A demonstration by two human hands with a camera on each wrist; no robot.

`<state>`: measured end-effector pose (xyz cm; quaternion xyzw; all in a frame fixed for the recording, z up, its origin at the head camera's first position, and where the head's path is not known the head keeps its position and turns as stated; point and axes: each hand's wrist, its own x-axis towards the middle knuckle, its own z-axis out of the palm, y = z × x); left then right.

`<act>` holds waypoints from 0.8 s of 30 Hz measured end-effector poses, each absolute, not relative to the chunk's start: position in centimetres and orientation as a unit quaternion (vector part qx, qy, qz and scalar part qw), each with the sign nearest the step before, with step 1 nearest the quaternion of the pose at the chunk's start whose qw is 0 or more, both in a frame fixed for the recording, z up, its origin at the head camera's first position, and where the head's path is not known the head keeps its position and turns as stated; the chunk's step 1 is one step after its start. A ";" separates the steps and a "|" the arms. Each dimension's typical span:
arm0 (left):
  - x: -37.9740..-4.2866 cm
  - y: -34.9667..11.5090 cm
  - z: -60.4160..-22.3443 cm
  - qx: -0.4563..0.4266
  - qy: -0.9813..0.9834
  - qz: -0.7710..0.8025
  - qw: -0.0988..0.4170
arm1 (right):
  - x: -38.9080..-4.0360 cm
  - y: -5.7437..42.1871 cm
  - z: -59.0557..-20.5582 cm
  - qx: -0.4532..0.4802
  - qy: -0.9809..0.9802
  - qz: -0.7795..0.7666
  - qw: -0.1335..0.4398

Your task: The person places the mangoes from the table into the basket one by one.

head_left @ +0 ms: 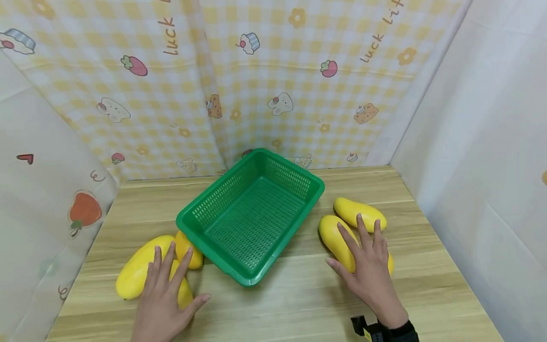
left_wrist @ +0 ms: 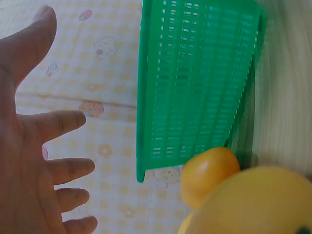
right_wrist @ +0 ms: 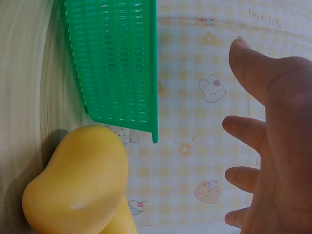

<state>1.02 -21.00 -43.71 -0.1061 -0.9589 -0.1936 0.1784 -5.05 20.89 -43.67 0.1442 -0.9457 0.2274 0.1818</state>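
My left hand (head_left: 164, 297) is spread, fingers apart, above a group of yellow fruit at the left. There, a large mango (head_left: 138, 270) lies beside a rounder, orange-toned fruit (head_left: 183, 251) against the basket, and another yellow fruit (head_left: 185, 294) is partly covered by the fingers. On the other side, my right hand (head_left: 369, 268) hovers with extended fingers over a mango (head_left: 335, 237). Behind it lies a second mango (head_left: 356, 213), while a third yellow fruit (head_left: 391, 263) is mostly hidden under that hand. Both wrist views show a gap between palm and fruit.
A green plastic basket (head_left: 273, 259) with perforated walls sits at an angle between the hands, nothing in it. The wooden table (head_left: 295, 304) backs onto a yellow-checked curtain (head_left: 265, 71), with pale cloth (head_left: 483, 142) along the right and left sides.
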 end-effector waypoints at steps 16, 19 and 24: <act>-0.2 -17.1 -43.6 -0.155 -0.944 -0.221 0.192 | -5.6 20.1 -43.5 0.169 -0.947 0.225 0.154; -0.6 -16.4 -43.7 -0.166 -0.940 -0.219 0.202 | -5.7 20.0 -43.6 0.175 -0.947 0.219 0.158; -1.4 -15.4 -44.0 -0.198 -0.929 -0.218 0.224 | -5.9 19.9 -43.7 0.185 -0.946 0.216 0.154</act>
